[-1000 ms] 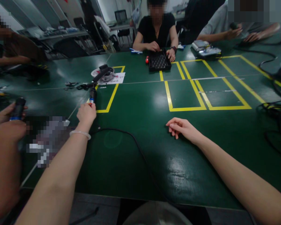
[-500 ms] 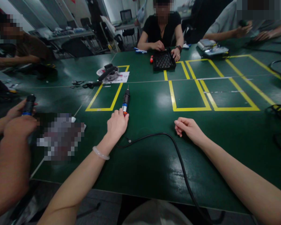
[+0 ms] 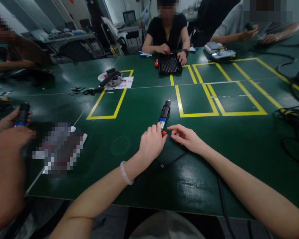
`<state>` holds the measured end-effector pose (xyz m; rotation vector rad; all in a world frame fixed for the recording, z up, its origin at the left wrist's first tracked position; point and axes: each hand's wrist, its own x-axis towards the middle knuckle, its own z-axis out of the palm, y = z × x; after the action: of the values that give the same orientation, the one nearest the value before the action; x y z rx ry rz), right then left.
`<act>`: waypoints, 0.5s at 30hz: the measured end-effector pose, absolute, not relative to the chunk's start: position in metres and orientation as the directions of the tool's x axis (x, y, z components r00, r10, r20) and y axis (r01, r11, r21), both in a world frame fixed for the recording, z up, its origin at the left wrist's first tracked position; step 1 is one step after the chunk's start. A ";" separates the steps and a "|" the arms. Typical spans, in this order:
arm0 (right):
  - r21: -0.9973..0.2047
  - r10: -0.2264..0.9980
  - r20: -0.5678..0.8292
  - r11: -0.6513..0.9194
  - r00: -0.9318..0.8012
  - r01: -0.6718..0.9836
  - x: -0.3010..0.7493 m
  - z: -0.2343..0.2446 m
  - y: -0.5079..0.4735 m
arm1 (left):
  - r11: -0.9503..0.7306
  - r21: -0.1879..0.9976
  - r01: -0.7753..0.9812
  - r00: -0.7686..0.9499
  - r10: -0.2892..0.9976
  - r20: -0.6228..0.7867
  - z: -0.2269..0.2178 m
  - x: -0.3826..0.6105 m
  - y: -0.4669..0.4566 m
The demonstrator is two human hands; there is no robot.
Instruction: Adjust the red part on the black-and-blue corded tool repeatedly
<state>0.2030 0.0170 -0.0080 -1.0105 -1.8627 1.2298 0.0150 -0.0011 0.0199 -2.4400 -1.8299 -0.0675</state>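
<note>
My left hand [image 3: 153, 141] is closed around the lower body of a corded electric screwdriver [image 3: 165, 112], black with a blue band and a silver section. An orange-red part shows at my thumb. The tool lies tilted over the table, its nose pointing forward and slightly right; no long bit shows at the nose. Just right of it, my right hand [image 3: 186, 137] holds nothing. Its fingers are loosely bent and apart, with the index finger stretched close to the orange-red part. A black cable [image 3: 175, 160] passes under my right forearm and off the table's front edge.
Yellow tape outlines [image 3: 199, 115] mark the green table [image 3: 129, 186]. A pixelated sheet [image 3: 62, 146] lies left, beside a co-worker's hands holding another screwdriver [image 3: 22, 114]. Across sits a person with a black tray [image 3: 169, 64]. Coiled cables [image 3: 294, 116] lie right.
My left hand has moved right with the screwdriver, towards my right hand. My right hand has shifted slightly left and its fingers have loosened. The cable has slid under my right forearm.
</note>
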 end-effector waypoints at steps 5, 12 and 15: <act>-0.913 0.864 0.141 0.302 -0.484 0.273 0.197 -0.008 0.016 | -0.363 0.013 0.932 0.361 0.930 0.062 0.022 0.020 -0.008; -0.968 0.874 -0.227 -0.253 -0.430 -0.001 0.197 -0.010 0.018 | -0.405 0.265 0.875 0.400 0.913 0.076 0.011 0.001 -0.005; -0.945 0.862 -0.257 -0.319 -0.437 -0.074 0.198 -0.008 0.018 | -0.399 0.313 0.862 0.393 0.916 0.086 0.007 -0.001 -0.004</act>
<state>0.1980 0.0184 -0.0078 -1.0758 -1.2480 1.8266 -0.0012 -0.0041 0.0071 -2.7971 -1.8160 -0.4156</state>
